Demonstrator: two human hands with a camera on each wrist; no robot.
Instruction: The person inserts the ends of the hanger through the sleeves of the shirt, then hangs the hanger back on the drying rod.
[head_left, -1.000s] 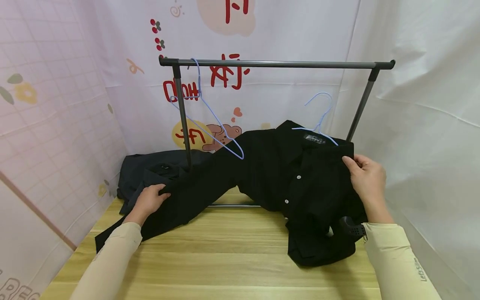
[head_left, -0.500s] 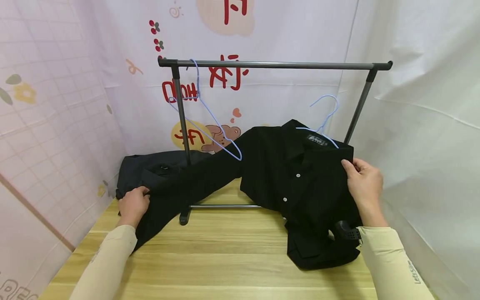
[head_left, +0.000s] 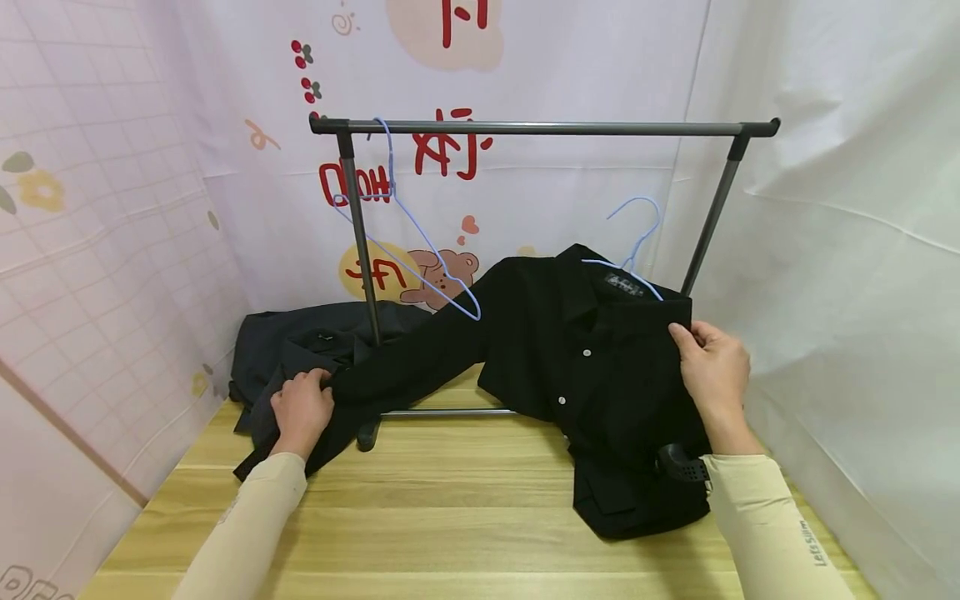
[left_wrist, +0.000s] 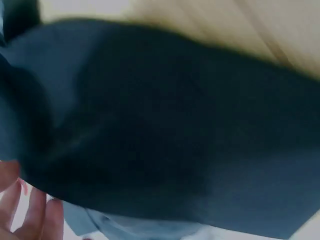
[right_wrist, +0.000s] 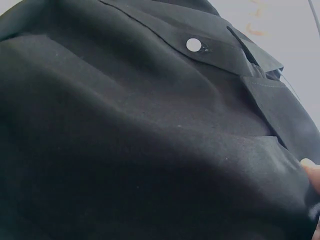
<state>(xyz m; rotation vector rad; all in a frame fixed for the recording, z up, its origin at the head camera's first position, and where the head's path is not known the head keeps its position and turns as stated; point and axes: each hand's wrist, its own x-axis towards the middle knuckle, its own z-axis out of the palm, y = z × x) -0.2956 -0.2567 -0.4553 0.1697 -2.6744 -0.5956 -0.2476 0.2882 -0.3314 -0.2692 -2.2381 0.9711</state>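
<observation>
A black shirt [head_left: 525,333] with white buttons stretches between both hands. Inside its collar a blue wire hanger [head_left: 637,242] is partly hidden, hook showing above. My left hand [head_left: 302,410] holds the outstretched sleeve [head_left: 420,358] near its cuff end; in the left wrist view its fingers [left_wrist: 37,212] are at the sleeve's lower edge. My right hand [head_left: 717,369] pinches the shirt's right upper edge between thumb and fingers. The right wrist view shows mostly black cloth, a white button [right_wrist: 194,45] and the thumb [right_wrist: 312,172] at the edge.
A dark metal rack [head_left: 555,127] stands behind the shirt. A second blue hanger [head_left: 427,242] hangs at its left end. Dark folded clothing [head_left: 300,333] lies at the back left of the wooden table [head_left: 450,500]. White printed cloth [head_left: 600,67] surrounds it.
My left hand moved left along the sleeve, then back right and slightly up, leaving the cuff end beyond it. The right hand, still pinching the shirt, shifted slightly left.
</observation>
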